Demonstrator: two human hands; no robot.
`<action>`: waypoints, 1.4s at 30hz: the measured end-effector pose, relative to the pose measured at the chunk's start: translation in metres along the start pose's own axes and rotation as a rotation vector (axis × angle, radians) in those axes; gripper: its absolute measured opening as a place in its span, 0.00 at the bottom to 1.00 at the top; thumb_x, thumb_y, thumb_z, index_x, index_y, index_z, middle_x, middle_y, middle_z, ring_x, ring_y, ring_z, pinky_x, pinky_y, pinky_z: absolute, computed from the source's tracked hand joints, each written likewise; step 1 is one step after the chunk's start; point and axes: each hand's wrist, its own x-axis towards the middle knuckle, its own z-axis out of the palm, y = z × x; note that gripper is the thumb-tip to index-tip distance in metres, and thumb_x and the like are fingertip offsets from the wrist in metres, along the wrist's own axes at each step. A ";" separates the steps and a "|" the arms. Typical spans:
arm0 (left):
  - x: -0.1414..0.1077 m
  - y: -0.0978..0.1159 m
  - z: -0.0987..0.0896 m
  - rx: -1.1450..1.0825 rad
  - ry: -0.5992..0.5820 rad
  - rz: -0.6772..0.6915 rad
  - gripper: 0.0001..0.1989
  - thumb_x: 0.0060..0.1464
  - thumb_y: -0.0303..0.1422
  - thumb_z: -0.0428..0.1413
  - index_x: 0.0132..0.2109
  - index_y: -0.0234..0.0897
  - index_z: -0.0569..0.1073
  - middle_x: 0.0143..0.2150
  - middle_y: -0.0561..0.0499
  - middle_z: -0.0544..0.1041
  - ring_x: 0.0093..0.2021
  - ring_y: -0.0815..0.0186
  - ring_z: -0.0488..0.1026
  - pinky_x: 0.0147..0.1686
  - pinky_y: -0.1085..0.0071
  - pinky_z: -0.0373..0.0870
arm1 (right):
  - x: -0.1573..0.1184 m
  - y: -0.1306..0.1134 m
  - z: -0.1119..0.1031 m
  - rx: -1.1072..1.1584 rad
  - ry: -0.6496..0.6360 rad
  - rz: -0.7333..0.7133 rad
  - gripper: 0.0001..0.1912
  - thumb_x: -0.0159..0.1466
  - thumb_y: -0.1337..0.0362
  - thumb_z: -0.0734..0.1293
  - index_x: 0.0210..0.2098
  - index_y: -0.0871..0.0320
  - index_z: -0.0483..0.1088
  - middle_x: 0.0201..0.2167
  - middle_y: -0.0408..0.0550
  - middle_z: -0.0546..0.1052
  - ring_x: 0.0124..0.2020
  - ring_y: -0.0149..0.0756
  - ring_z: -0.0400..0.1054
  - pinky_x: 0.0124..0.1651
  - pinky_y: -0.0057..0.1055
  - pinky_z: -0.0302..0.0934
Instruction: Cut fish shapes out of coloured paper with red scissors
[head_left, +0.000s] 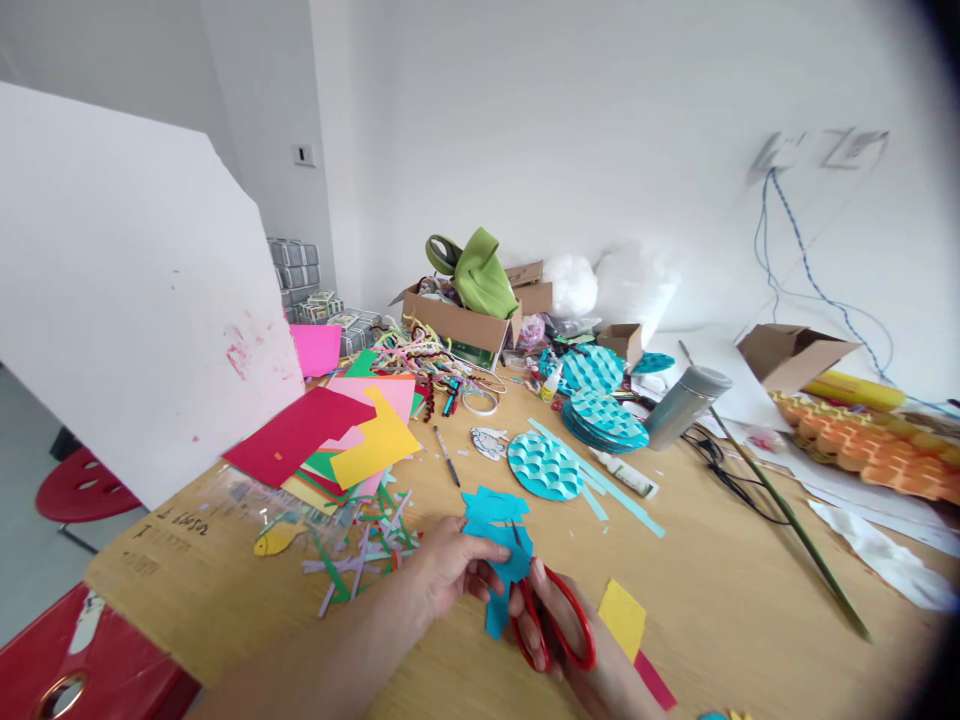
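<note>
My left hand (459,568) pinches a piece of blue paper (495,548) between thumb and fingers, just above the table. In my right hand (564,622) are red-handled scissors (583,630), with fingers through the loops. Their blade lies against the blue paper's right part; whether it is cutting there I cannot tell. Another blue scrap (495,504) shows just beyond the held piece. Farther off lies a round blue disc (541,466) with wavy paper relief. Nearby are a pen (447,458) and a fish cutout (489,442) with dark outlines.
Coloured sheets (300,432) and paper strips (367,545) spread on the left. Stacked blue discs (604,420), a grey cylinder (686,405) and a glue tube (628,474) stand or lie right of centre. A long green stick (795,535) crosses the right side. A cardboard box (457,322) sits behind.
</note>
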 end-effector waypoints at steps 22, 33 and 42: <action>-0.001 0.001 0.001 -0.037 0.024 -0.010 0.16 0.31 0.36 0.63 0.29 0.32 0.71 0.21 0.53 0.71 0.18 0.74 0.63 0.17 0.75 0.45 | -0.002 -0.010 0.003 -0.091 -0.013 0.004 0.31 0.60 0.37 0.55 0.26 0.61 0.66 0.08 0.37 0.61 0.13 0.24 0.50 0.18 0.24 0.41; 0.005 -0.007 0.000 -0.112 0.063 -0.006 0.14 0.34 0.35 0.63 0.30 0.32 0.72 0.21 0.54 0.71 0.18 0.75 0.63 0.17 0.76 0.45 | 0.000 -0.006 0.005 -0.163 0.035 0.022 0.31 0.59 0.37 0.55 0.26 0.60 0.65 0.08 0.38 0.62 0.12 0.25 0.51 0.18 0.24 0.42; 0.004 -0.007 0.003 -0.010 0.079 0.060 0.15 0.35 0.37 0.61 0.30 0.32 0.72 0.20 0.54 0.70 0.16 0.74 0.62 0.16 0.76 0.47 | 0.000 -0.006 0.004 -0.178 0.026 0.026 0.31 0.59 0.37 0.55 0.26 0.60 0.66 0.08 0.38 0.62 0.12 0.26 0.51 0.18 0.25 0.42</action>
